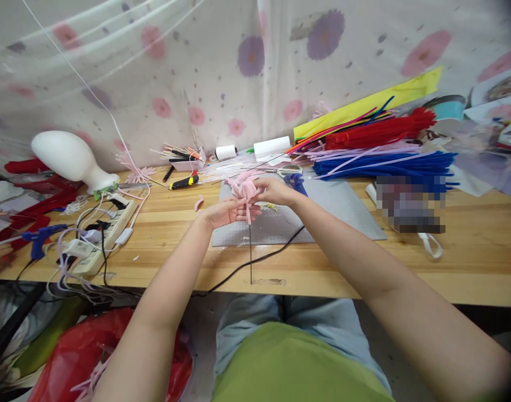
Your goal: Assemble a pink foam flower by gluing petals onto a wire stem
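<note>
Between my two hands is a pink pipe-cleaner flower point(244, 184) on a thin dark stem point(251, 257) that points down toward the table's front edge. My left hand point(227, 213) is closed around the flower's base from below. With the fingers of my right hand point(273, 192) I pinch the flower's right side. Both hands are above a grey mat point(339, 215). Just beyond my right hand lies a blue glue gun point(296, 183), partly hidden, and a pair of scissors point(292, 169) is behind it. A small pink piece point(199, 202) rests left of the flower.
Red pipe cleaners point(376, 131) and blue pipe cleaners point(385, 163) are piled at the back right. A power strip point(107, 234) with tangled cords, another blue glue gun point(40, 240) and a white foam head point(71, 156) stand left. A black cable point(239, 267) crosses the front.
</note>
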`<state>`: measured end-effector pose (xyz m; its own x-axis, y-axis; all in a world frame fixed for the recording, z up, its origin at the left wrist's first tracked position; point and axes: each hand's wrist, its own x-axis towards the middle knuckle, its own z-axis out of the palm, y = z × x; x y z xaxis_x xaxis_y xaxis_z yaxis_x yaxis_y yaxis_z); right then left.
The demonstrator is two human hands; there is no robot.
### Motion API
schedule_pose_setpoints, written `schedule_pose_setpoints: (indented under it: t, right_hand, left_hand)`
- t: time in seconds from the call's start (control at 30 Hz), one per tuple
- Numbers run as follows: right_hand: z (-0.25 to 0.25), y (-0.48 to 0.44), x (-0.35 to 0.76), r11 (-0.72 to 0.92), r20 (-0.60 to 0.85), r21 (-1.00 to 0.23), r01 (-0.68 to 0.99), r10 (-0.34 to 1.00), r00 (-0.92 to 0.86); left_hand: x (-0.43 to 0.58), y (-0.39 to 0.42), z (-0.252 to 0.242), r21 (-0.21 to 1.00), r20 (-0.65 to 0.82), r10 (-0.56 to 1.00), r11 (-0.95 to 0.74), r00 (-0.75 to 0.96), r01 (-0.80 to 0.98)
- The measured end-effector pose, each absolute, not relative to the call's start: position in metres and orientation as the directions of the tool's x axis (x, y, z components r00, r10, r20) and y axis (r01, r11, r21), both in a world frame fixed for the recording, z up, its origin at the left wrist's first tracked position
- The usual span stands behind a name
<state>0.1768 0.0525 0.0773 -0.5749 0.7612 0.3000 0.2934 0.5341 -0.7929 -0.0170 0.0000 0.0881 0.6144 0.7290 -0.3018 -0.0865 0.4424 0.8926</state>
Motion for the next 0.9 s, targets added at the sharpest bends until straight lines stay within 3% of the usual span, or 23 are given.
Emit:
schedule_pose_setpoints:
  t: [0.1,0.2,0.27,0.37,0.5,0.9]
  right_hand:
    - [0.076,0.054,0.177,0.488,0.278,-0.842,0.231,0.758,-0.59]
    - [0.077,0.054,0.18,0.429,0.296,-0.892,0.139,0.789,-0.538]
    - [0.08,0.053,0.183,0.403,0.312,-0.91,0.092,0.815,-0.488]
    - [0.082,0.051,0.187,0.393,0.323,-0.916,0.078,0.839,-0.439]
    - [0.079,0.051,0.184,0.416,0.338,-0.904,0.102,0.839,-0.426]
    - [0.054,0.059,0.169,0.42,0.326,-0.879,0.226,0.876,-0.356]
  left_hand:
    - [-0.018,-0.002,0.09,0.89,-0.265,0.721,0.438,0.64,-0.124]
    - [-0.02,-0.001,0.089,0.894,-0.322,0.755,0.442,0.571,-0.079]
    - [-0.022,0.001,0.083,0.916,-0.367,0.835,0.402,0.41,0.0]
    - [-0.023,0.003,0.072,0.952,-0.303,0.947,0.296,0.11,0.08]
    - [-0.021,0.003,0.066,0.976,-0.209,0.975,0.213,-0.074,0.054]
    - [-0.019,0.0,0.065,0.982,-0.166,0.986,0.167,0.021,-0.089]
